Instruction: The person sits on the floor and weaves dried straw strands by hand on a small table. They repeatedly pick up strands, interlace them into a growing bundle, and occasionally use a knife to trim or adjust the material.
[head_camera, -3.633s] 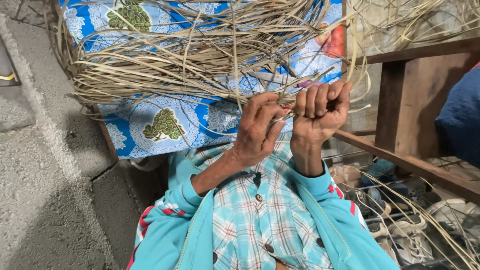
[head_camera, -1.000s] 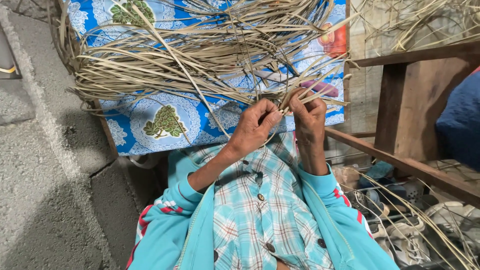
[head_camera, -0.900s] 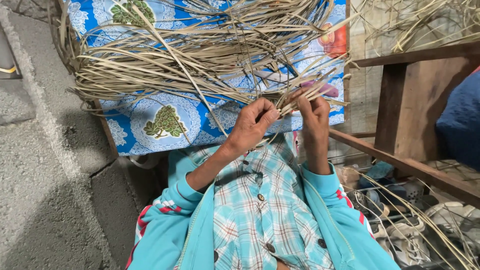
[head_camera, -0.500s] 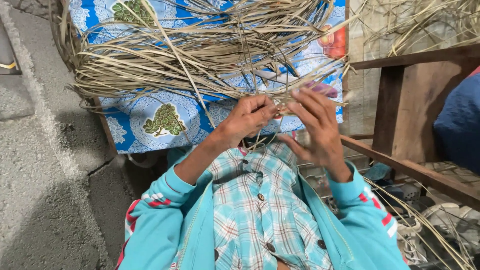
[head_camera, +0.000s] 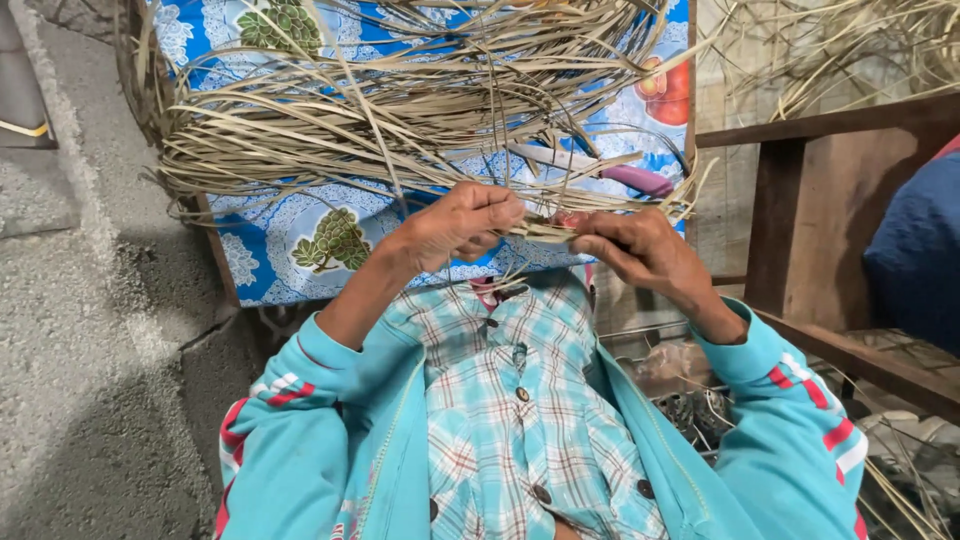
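Note:
A loose bundle of dried straw-coloured strips lies over a blue floral cloth in front of me. My left hand pinches a few of these strips at the bundle's near edge. My right hand grips the same strips just to the right, fingers closed around them. A narrow band of strips runs taut between the two hands. A purple-handled tool lies on the cloth just beyond my right hand, partly under the strips.
A dark wooden frame stands to the right, with more dried strips piled behind it. A dark blue cloth shape shows at the right edge. Grey concrete floor lies to the left. Tangled items sit low right.
My hands have come down from the raised, upright position and moved apart sideways. They now hold the strips stretched horizontally between them, the right hand lower and further right.

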